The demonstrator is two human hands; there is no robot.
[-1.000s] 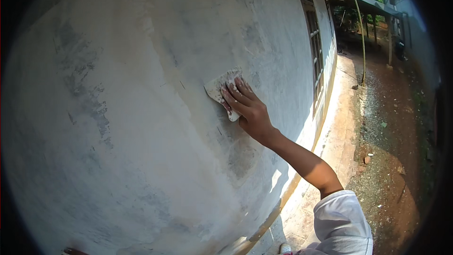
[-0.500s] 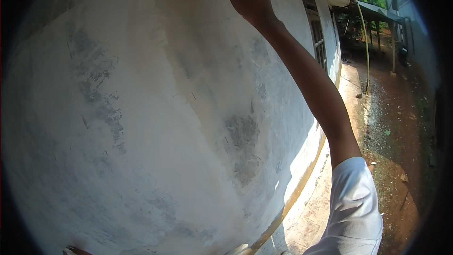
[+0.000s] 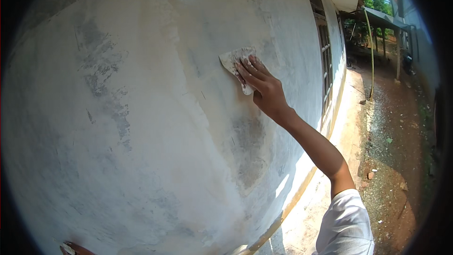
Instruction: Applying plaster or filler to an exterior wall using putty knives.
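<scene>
My right hand (image 3: 266, 85) presses a flat putty scraper (image 3: 231, 59) against the plastered wall (image 3: 155, 160). Whitish filler smears the scraper, which flares out at its upper left, and my fingers lie spread over it. White specks stick to my fingertips. Around the scraper runs a beige, damp-looking band of plaster, with a dark grey patch just below my hand. At the lower left edge a sliver of my left hand (image 3: 78, 248) shows, brown with a white smear; its fingers and anything in them are mostly cut off.
Barred windows (image 3: 324, 49) sit farther along the wall at the right. A sunlit concrete ledge (image 3: 306, 208) follows the wall's foot, beside a reddish dirt path (image 3: 396, 137). A thin pole (image 3: 370, 56) stands near a roofed shelter (image 3: 384, 16).
My right hand has come down the wall from the top edge, bringing the scraper fully into sight. The view has shifted slightly. At the lower left, the sliver of my left hand shows a little more.
</scene>
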